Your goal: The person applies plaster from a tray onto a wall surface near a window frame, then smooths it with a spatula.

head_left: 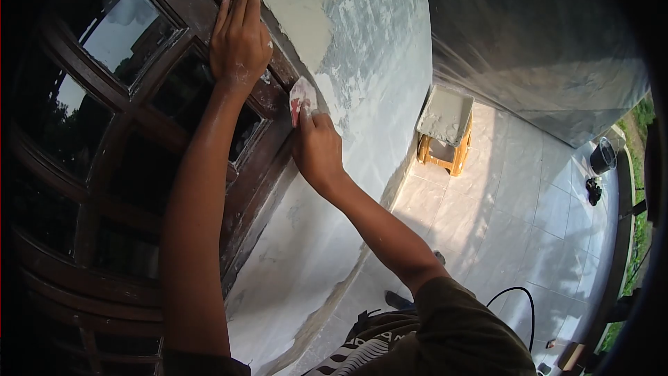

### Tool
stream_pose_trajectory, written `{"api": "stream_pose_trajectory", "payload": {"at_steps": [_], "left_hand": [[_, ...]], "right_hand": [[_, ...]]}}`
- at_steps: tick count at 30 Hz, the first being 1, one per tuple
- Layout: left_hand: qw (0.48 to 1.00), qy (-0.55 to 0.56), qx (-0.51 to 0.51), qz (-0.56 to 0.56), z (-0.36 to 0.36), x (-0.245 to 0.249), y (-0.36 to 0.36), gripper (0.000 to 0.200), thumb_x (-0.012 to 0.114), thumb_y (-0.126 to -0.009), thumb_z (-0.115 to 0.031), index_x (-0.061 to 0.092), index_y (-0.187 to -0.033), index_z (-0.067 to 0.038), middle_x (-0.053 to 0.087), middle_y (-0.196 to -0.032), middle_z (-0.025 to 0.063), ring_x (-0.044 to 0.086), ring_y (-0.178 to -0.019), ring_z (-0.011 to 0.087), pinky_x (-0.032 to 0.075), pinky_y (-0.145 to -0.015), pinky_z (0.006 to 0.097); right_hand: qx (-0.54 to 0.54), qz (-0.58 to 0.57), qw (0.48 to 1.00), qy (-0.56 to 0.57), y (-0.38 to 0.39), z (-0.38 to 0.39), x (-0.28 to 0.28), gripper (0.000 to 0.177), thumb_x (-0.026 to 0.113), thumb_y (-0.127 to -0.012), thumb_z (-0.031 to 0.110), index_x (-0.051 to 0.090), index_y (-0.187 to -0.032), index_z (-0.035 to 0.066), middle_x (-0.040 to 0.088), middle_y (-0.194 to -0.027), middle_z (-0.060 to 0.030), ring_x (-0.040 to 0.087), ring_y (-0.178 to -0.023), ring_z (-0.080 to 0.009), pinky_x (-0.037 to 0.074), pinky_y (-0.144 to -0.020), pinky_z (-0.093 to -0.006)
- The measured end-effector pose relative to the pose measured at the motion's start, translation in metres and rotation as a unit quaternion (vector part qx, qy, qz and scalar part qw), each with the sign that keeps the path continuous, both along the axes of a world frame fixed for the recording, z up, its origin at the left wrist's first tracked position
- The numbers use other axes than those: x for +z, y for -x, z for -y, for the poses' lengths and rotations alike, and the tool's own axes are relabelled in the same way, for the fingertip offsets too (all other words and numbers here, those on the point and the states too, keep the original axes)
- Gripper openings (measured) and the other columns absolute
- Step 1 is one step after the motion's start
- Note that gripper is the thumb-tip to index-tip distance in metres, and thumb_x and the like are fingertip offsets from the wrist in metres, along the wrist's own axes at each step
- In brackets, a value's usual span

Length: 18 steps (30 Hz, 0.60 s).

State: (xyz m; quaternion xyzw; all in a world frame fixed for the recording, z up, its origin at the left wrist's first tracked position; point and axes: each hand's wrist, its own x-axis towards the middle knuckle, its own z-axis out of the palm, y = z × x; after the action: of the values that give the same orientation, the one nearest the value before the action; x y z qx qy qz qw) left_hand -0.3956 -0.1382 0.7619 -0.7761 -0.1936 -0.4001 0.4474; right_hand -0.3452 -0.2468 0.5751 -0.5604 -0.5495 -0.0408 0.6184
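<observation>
My left hand (241, 45) lies flat, fingers stretched out, on the dark wooden frame (233, 226) of a paned window or door. In my right hand (318, 150) is a small putty knife (302, 97), its blade smeared white with a reddish patch. The fingers close around its lower part, so the handle is hidden. The blade sits at the seam where the wood meets the plastered wall (376, 76). Rough grey and white filler patches mark that wall. Pale smears show on both the wood and my left wrist.
A tray of pale paste (446, 113) rests on a yellow-brown stool (456, 160) by the wall. Plastic sheeting (529, 49) hangs beyond it. A dark bucket (602, 157) stands on the tiled floor (511, 195), and a black cable (529, 299) curves near my body.
</observation>
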Motion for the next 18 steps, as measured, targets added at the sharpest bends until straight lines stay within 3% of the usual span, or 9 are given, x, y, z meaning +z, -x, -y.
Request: {"api": "stream_pose_trajectory", "payload": {"at_steps": [2,4,6,10,13,16,18], "left_hand": [[1.000,-0.001,-0.001,0.000,-0.002,0.000,0.000,0.054,0.048,-0.090,-0.004,0.046,-0.143,0.002,0.050,-0.146,0.0178,0.053,-0.130,0.0317,0.038,-0.114,0.0446],[1.000,-0.003,-0.007,0.001,-0.001,-0.002,0.000,0.054,0.048,-0.089,-0.004,0.046,-0.143,0.002,0.050,-0.146,0.0178,0.054,-0.129,0.0318,0.038,-0.114,0.0447],[1.000,-0.005,0.001,0.000,0.000,-0.002,0.000,0.054,0.048,-0.089,-0.004,0.046,-0.143,0.002,0.050,-0.146,0.0179,0.054,-0.129,0.0318,0.037,-0.114,0.0447],[1.000,-0.001,0.010,0.002,0.003,-0.001,-0.001,0.054,0.048,-0.089,-0.003,0.046,-0.143,0.002,0.050,-0.146,0.0180,0.054,-0.129,0.0318,0.037,-0.115,0.0444],[1.000,0.001,-0.001,0.005,0.002,-0.001,-0.002,0.054,0.048,-0.089,-0.003,0.046,-0.142,0.002,0.050,-0.146,0.0180,0.054,-0.129,0.0320,0.037,-0.115,0.0444],[1.000,-0.008,0.010,0.002,0.000,-0.002,-0.001,0.053,0.048,-0.089,-0.003,0.047,-0.142,0.002,0.051,-0.145,0.0179,0.054,-0.128,0.0323,0.037,-0.115,0.0446],[1.000,-0.007,0.008,0.003,0.002,-0.001,-0.002,0.053,0.048,-0.089,-0.004,0.047,-0.142,0.002,0.051,-0.145,0.0179,0.054,-0.128,0.0323,0.038,-0.114,0.0446]], "right_hand": [[0.055,-0.051,0.997,0.007,-0.008,0.020,0.003,0.043,0.061,-0.077,-0.003,0.062,-0.120,-0.003,0.058,-0.081,-0.0174,0.061,-0.079,-0.0356,0.051,-0.068,-0.0451],[-0.011,-0.091,0.994,-0.055,-0.029,0.001,0.022,0.037,0.061,-0.079,-0.002,0.065,-0.116,-0.002,0.057,-0.079,-0.0174,0.060,-0.075,-0.0353,0.049,-0.065,-0.0457],[-0.082,-0.073,0.993,-0.053,-0.055,-0.031,0.040,0.025,0.058,-0.080,-0.001,0.064,-0.105,-0.003,0.059,-0.082,-0.0183,0.060,-0.077,-0.0359,0.049,-0.066,-0.0464],[-0.091,-0.004,0.996,-0.015,-0.047,-0.070,0.043,0.016,0.057,-0.079,0.000,0.060,-0.095,-0.002,0.061,-0.087,-0.0196,0.061,-0.086,-0.0375,0.052,-0.071,-0.0482],[-0.058,0.022,0.998,-0.006,-0.005,-0.029,0.020,0.026,0.061,-0.079,0.001,0.060,-0.104,-0.002,0.060,-0.087,-0.0186,0.062,-0.087,-0.0371,0.054,-0.071,-0.0478],[0.026,-0.033,0.999,0.001,0.002,0.025,0.009,0.041,0.061,-0.078,-0.002,0.061,-0.119,-0.003,0.058,-0.083,-0.0183,0.061,-0.079,-0.0368,0.052,-0.065,-0.0459],[-0.007,-0.072,0.997,-0.027,-0.017,0.015,0.020,0.045,0.060,-0.078,-0.003,0.061,-0.124,-0.002,0.057,-0.080,-0.0182,0.061,-0.074,-0.0369,0.049,-0.063,-0.0460]]}}
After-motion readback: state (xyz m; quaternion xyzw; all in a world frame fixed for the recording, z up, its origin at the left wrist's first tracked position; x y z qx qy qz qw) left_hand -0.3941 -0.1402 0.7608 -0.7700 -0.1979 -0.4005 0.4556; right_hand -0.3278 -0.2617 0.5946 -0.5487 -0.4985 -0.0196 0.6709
